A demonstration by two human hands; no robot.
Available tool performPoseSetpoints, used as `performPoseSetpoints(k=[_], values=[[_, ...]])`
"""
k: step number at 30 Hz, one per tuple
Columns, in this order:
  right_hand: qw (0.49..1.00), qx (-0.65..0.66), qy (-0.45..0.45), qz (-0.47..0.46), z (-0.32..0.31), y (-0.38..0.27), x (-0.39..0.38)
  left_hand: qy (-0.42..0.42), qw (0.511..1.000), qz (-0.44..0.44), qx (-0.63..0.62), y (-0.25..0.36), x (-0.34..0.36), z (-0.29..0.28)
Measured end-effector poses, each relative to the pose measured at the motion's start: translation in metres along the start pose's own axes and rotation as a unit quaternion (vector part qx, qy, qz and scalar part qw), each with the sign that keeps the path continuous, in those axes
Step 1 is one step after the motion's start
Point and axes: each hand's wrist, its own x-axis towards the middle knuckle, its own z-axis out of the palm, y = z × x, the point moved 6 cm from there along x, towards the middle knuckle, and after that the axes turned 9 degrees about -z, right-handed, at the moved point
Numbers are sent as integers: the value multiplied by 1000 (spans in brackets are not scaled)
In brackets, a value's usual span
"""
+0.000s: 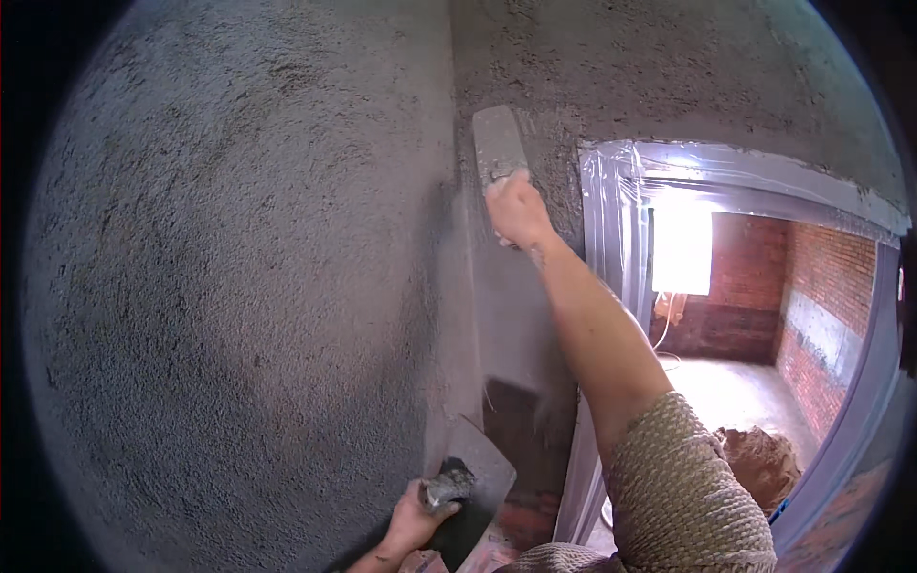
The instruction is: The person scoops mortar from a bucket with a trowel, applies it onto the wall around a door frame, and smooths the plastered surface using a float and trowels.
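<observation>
My right hand [517, 212] is raised and closed round the handle of a plastering trowel [498, 141]. Its long grey blade, smeared with mortar, lies at the right-hand wall [549, 91], just beside the inside corner. Low down near the corner, my left hand [413, 520] grips a second trowel [487, 463] with a broad plate and a mortar-crusted handle. The fingers of that hand are partly hidden. The left wall [258, 239] is coated in rough grey mortar, while a strip along the corner looks smoother.
A doorway frame [607, 205] wrapped in clear plastic stands to the right. Through it show a brick wall [831, 267], a bright window [683, 253] and a brown heap [759, 463] on the floor. Bare bricks [528, 520] show below the plaster near my left hand.
</observation>
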Motion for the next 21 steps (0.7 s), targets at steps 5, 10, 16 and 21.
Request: performPoseSetpoints(k=[5, 10, 16, 21], values=[[998, -49, -24, 5, 9, -15, -5, 6, 998, 36, -60, 27, -2, -32], [978, -202, -17, -51, -4, -26, -19, 1, 990, 41, -138, 24, 0, -55], [985, -165, 36, -23, -40, -13, -47, -33, 979, 63, -193, 18, 4, -49], [984, -131, 63, -99, -34, -21, -45, -49, 986, 50, -151, 20, -3, -48]])
